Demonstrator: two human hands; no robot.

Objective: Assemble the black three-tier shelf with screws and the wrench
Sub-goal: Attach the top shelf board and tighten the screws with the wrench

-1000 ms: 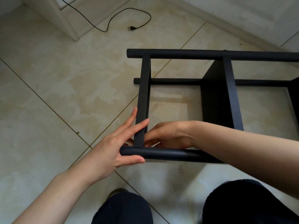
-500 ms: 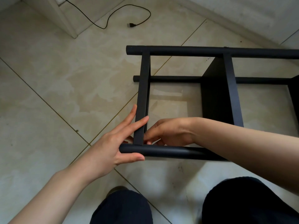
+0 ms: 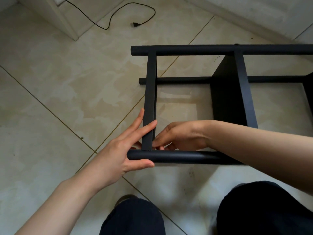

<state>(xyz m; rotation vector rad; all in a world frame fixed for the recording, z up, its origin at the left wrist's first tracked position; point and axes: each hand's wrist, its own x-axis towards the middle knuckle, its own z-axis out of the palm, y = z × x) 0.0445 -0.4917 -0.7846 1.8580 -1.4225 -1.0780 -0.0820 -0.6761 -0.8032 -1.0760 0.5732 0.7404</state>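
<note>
The black shelf lies on its side on the tiled floor. Its near pole (image 3: 186, 157) runs left to right in front of me, and the far pole (image 3: 203, 50) has a small screw head (image 3: 237, 44) on top. My left hand (image 3: 122, 150) lays straight fingers along the left shelf board (image 3: 149, 92), with the thumb under the near pole's end. My right hand (image 3: 183, 136) reaches inside the frame, its fingertips curled together at the joint between that board and the near pole. Whatever they pinch is hidden. No wrench is in view.
A second board (image 3: 227, 95) stands across the frame further right. A black power cable with a plug (image 3: 135, 24) lies on the floor at the back, next to a white furniture corner (image 3: 67, 22). My knees (image 3: 133, 217) (image 3: 264, 209) are close below the shelf.
Both hands stay at the same corner joint. The right fingertips shift slightly there, and the shelf sits a little higher in the view.
</note>
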